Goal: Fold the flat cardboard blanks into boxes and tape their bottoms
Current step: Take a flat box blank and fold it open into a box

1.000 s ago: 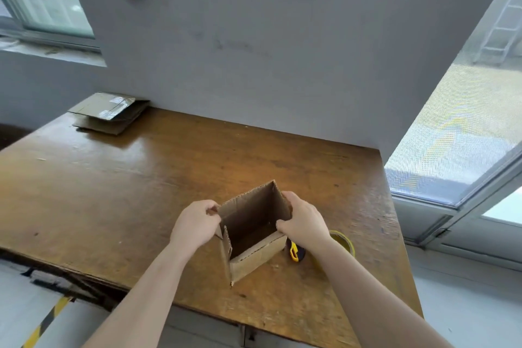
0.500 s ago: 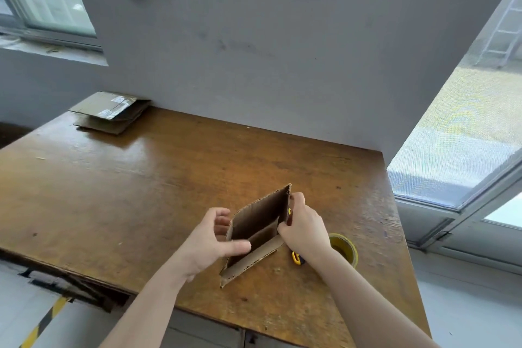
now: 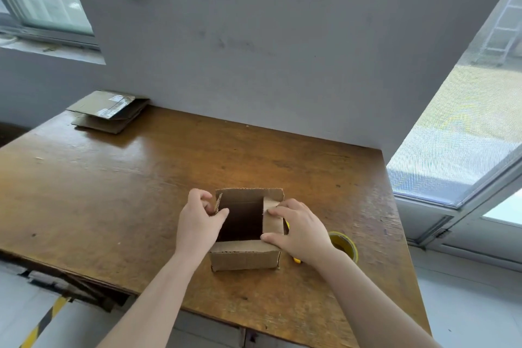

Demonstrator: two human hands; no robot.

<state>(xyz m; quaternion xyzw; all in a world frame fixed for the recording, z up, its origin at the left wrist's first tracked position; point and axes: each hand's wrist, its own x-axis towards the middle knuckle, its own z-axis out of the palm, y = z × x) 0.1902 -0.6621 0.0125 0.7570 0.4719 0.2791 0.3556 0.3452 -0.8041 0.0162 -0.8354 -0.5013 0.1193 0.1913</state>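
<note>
No brand or readable writing shows on any cardboard here; the only marking is a pale label patch, too blurred to read, on the stack of flat cardboard blanks [image 3: 108,110] at the upper left of the wooden worktop [image 3: 113,192]. The cardboard box [image 3: 245,256] stands opened into a square tube in the lower middle of the frame, its dark hollow facing up. The left hand [image 3: 197,223] grips the box's left wall, thumb inside the opening and fingers curled around the upright left flap. The right hand [image 3: 299,230] lies on the right flap [image 3: 272,223], fingers spread and pressing it inward, thumb at the near right corner. Just right of the box, partly hidden by that wrist, sit a yellow-handled tool (its kind is unclear) [image 3: 297,260] and a yellowish tape roll [image 3: 343,243].
</note>
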